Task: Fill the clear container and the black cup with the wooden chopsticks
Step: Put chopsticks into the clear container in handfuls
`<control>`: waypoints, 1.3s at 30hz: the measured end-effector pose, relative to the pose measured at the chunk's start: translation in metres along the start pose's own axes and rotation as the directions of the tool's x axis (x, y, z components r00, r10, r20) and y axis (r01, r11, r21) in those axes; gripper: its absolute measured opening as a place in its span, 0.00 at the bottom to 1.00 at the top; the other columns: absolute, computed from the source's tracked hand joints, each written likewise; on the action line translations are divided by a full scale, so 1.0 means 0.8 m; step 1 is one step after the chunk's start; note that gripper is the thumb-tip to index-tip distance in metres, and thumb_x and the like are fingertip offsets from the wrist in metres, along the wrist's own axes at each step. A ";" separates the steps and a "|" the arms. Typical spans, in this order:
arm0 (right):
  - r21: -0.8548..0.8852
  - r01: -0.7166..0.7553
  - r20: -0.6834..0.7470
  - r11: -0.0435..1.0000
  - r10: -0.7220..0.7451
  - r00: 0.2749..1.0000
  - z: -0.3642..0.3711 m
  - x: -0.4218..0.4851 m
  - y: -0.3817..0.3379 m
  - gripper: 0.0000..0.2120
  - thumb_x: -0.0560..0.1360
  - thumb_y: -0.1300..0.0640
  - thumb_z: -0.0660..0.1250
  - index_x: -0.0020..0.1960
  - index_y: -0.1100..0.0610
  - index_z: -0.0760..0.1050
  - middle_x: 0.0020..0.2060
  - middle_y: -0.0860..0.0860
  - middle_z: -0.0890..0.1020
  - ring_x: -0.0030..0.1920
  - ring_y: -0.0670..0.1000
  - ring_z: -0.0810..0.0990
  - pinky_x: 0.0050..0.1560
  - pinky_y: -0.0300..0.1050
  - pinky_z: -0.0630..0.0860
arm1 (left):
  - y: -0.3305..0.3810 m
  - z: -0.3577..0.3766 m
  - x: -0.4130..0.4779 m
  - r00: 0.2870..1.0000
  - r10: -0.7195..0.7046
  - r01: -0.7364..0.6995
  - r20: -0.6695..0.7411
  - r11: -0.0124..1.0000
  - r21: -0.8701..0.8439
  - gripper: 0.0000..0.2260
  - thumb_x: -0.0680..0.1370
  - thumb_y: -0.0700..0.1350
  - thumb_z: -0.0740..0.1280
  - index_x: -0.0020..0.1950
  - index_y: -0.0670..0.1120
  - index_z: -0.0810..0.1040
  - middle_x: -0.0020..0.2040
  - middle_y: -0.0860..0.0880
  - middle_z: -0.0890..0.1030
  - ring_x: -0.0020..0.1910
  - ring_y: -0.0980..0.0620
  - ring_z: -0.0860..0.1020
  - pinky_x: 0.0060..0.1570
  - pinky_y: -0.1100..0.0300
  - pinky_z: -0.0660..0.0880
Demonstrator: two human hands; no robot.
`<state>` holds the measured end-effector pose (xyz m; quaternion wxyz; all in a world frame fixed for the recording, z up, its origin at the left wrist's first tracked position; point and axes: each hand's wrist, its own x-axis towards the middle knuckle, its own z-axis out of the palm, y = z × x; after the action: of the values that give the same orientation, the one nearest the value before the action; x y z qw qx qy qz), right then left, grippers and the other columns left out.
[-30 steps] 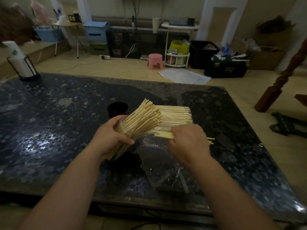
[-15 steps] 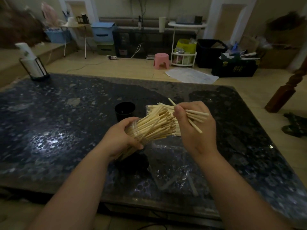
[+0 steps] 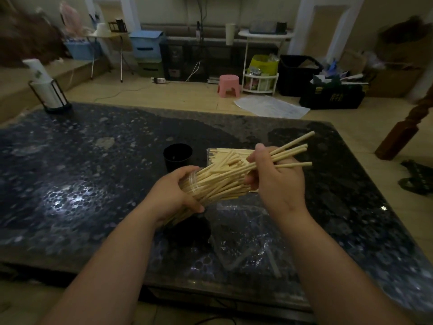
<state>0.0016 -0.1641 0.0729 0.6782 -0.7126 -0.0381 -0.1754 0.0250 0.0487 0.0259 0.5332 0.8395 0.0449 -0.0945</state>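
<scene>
The bench (image 3: 82, 174) is a dark, speckled stone slab with a glossy top. A black cup (image 3: 177, 157) stands upright near its middle, just beside a flat stack of wooden chopsticks (image 3: 225, 154). Crumpled clear plastic wrap (image 3: 246, 242) lies toward the near edge. A wire holder (image 3: 57, 106) with a white roll (image 3: 45, 87) stands at the far left corner.
</scene>
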 end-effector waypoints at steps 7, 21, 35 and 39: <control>-0.043 -0.014 -0.045 0.999 0.012 0.999 -0.003 0.006 0.001 0.11 0.79 0.54 0.68 0.40 0.56 0.82 0.29 0.41 0.82 0.31 0.37 0.79 0.32 0.29 0.72 | 0.001 0.002 -0.002 1.000 0.025 -0.025 -0.001 1.000 0.015 0.41 0.57 0.33 0.81 0.64 0.61 0.76 0.59 0.58 0.79 0.59 0.55 0.76 0.55 0.57 0.74; -0.015 -0.148 0.008 0.989 0.149 0.989 0.008 0.008 0.024 0.11 0.71 0.45 0.71 0.46 0.52 0.78 0.47 0.57 0.81 0.46 0.51 0.82 0.43 0.49 0.80 | 0.001 0.000 -0.001 1.000 0.026 -0.026 0.017 1.000 0.006 0.38 0.58 0.33 0.81 0.58 0.65 0.76 0.58 0.59 0.78 0.58 0.58 0.75 0.50 0.62 0.72; -0.288 -0.059 0.083 0.956 0.086 0.993 0.001 0.008 0.018 0.06 0.76 0.54 0.71 0.41 0.50 0.83 0.37 0.46 0.84 0.41 0.44 0.81 0.47 0.47 0.80 | 0.002 0.001 -0.001 1.000 0.013 -0.013 0.021 0.999 0.031 0.41 0.59 0.34 0.81 0.66 0.61 0.75 0.61 0.58 0.77 0.59 0.56 0.74 0.48 0.64 0.70; -0.234 -0.115 0.045 0.965 0.129 0.991 -0.001 0.009 0.016 0.11 0.80 0.53 0.65 0.44 0.54 0.83 0.38 0.48 0.84 0.42 0.45 0.81 0.46 0.47 0.77 | 0.001 0.001 -0.001 1.000 0.017 -0.017 0.006 1.000 0.014 0.40 0.59 0.34 0.81 0.64 0.62 0.75 0.60 0.59 0.78 0.58 0.58 0.74 0.50 0.63 0.71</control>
<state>0.0120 -0.1669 0.0625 0.5987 -0.7926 0.0064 -0.1153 0.0245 0.0480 0.0262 0.5282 0.8433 0.0354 -0.0928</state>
